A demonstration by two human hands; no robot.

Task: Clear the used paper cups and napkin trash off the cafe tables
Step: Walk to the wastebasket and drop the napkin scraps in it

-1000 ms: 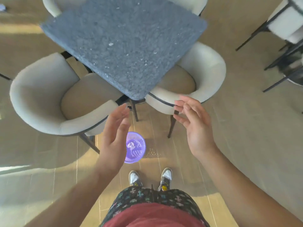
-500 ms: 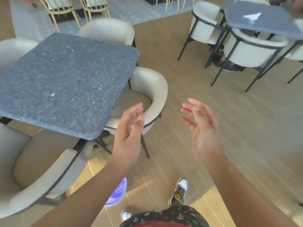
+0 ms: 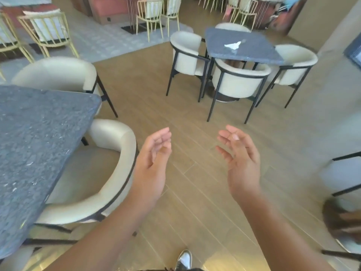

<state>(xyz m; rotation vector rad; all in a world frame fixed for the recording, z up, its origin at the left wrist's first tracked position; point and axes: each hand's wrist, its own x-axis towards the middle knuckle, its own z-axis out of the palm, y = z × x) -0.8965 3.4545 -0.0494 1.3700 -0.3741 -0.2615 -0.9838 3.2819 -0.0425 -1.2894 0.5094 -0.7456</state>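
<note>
Both hands hang over the wooden floor [image 3: 175, 106], palms facing each other: the left hand [image 3: 152, 165] and right hand [image 3: 241, 163] have loosely spread fingers holding nothing. A crumpled white napkin [image 3: 232, 45] lies on the far counter [image 3: 250, 51], among cream chairs [image 3: 237, 83], well apart from the hands

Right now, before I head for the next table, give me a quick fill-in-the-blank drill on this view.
1. The crumpled white paper napkin lies on the far dark grey stone table, ringed by ____ cream armchairs.
2. The left hand and the right hand both hold ____.
3. The near dark grey stone table lies to the person's ____.
Missing words: four; nothing; left.
</note>
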